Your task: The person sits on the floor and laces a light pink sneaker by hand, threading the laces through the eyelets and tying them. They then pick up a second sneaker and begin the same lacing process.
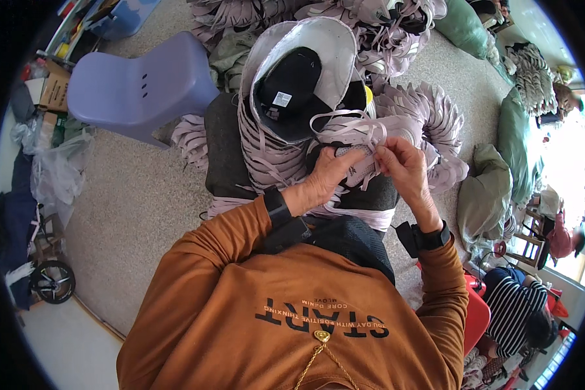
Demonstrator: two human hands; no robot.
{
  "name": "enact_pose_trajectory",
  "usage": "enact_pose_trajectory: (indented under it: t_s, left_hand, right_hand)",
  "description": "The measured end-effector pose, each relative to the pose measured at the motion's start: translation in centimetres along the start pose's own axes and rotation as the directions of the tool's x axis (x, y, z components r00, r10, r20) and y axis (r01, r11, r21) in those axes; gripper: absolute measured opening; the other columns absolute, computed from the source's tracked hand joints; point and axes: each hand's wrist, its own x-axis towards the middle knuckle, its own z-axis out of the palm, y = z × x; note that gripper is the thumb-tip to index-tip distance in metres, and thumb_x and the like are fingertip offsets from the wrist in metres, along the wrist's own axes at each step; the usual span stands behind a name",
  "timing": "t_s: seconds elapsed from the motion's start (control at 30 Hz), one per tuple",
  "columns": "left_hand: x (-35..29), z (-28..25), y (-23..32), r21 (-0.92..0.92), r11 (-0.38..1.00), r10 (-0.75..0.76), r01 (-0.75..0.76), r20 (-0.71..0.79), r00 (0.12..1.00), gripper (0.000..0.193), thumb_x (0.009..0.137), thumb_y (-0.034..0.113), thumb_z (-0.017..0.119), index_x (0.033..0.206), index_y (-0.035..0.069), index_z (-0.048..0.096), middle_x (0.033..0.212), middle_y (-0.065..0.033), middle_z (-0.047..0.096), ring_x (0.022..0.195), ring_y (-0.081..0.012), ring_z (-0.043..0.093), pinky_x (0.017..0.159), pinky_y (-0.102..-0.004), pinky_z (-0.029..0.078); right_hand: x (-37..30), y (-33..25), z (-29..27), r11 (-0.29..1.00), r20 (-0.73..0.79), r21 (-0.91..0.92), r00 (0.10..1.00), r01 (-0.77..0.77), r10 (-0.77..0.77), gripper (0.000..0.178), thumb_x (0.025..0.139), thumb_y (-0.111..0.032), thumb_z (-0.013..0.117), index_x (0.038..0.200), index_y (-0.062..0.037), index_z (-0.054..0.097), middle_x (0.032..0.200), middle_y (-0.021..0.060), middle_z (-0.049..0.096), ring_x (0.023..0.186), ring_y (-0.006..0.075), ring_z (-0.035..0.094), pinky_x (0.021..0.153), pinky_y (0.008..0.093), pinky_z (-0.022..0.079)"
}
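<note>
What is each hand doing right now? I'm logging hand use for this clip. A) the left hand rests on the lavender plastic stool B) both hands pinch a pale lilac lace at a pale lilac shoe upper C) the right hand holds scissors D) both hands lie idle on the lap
B: the left hand and right hand meet over the pale lilac shoe upper, fingers pinching its pale lilac lace.
</note>
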Motion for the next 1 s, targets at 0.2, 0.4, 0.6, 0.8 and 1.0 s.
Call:
enact_pose_trajectory:
  t_s: [0.2, 0.4, 0.6, 0.8, 1.0]
  left_hand:
    - [-0.2, 0.1, 0.2, 0.085, 0.995, 0.053, -0.054, 0.009, 0.999, 0.024, 0.093, 0.018, 0.066, 0.111, 0.002, 0.070, 0.099, -0.0033, 0.072, 0.089, -0.0108, 0.067, 0.075, -0.0268, 0.054]
    - [-0.2, 0.3, 0.3, 0.100, 0.992, 0.075, -0.076, 0.015, 0.997, 0.025, 0.093, 0.017, 0.067, 0.113, 0.002, 0.070, 0.100, -0.0033, 0.071, 0.088, -0.0097, 0.066, 0.078, -0.0266, 0.053]
    - [0.1, -0.4, 0.0, 0.197, 0.975, 0.095, -0.101, 0.042, 0.995, 0.029, 0.094, 0.014, 0.066, 0.120, 0.000, 0.066, 0.110, -0.0042, 0.069, 0.099, -0.0115, 0.065, 0.086, -0.0280, 0.052]
    - [0.4, -0.7, -0.3, 0.138, 0.989, 0.051, -0.053, 0.018, 0.999, 0.029, 0.093, 0.014, 0.065, 0.119, 0.000, 0.066, 0.113, -0.0052, 0.068, 0.102, -0.0125, 0.063, 0.089, -0.0289, 0.050]
    - [0.4, -0.9, -0.2, 0.142, 0.989, 0.041, -0.045, 0.031, 0.999, 0.030, 0.093, 0.015, 0.065, 0.119, 0.000, 0.066, 0.112, -0.0061, 0.068, 0.101, -0.0142, 0.064, 0.089, -0.0292, 0.050]
  right_hand:
    - [0.1, 0.2, 0.4, 1.000, -0.024, -0.026, 1.000, 0.014, -0.014, 0.014, 0.098, -0.010, 0.065, 0.100, 0.0031, 0.067, 0.073, -0.0015, 0.060, 0.068, 0.0047, 0.054, 0.060, 0.0216, 0.045]
    - [0.3, 0.4, 0.2, 0.991, 0.002, -0.125, 0.999, 0.054, -0.054, 0.013, 0.095, -0.009, 0.066, 0.097, 0.0039, 0.066, 0.072, 0.0031, 0.062, 0.066, 0.0095, 0.056, 0.060, 0.0270, 0.046]
    - [2.5, -2.5, -1.0, 0.903, 0.267, -0.402, 0.963, 0.149, -0.040, 0.013, 0.087, -0.009, 0.065, 0.087, 0.0048, 0.064, 0.066, 0.0159, 0.059, 0.060, 0.0211, 0.058, 0.061, 0.0363, 0.047]
    - [2.7, -3.1, -0.1, 0.817, 0.238, -0.517, 0.960, 0.255, -0.149, 0.013, 0.086, -0.008, 0.063, 0.082, 0.0044, 0.061, 0.069, 0.0210, 0.062, 0.064, 0.0352, 0.064, 0.061, 0.0407, 0.049]
    - [1.9, -2.8, -0.2, 0.828, 0.260, -0.472, 0.945, 0.302, -0.197, 0.012, 0.088, -0.007, 0.064, 0.086, 0.0041, 0.060, 0.066, 0.0182, 0.061, 0.061, 0.0358, 0.063, 0.059, 0.0419, 0.048]
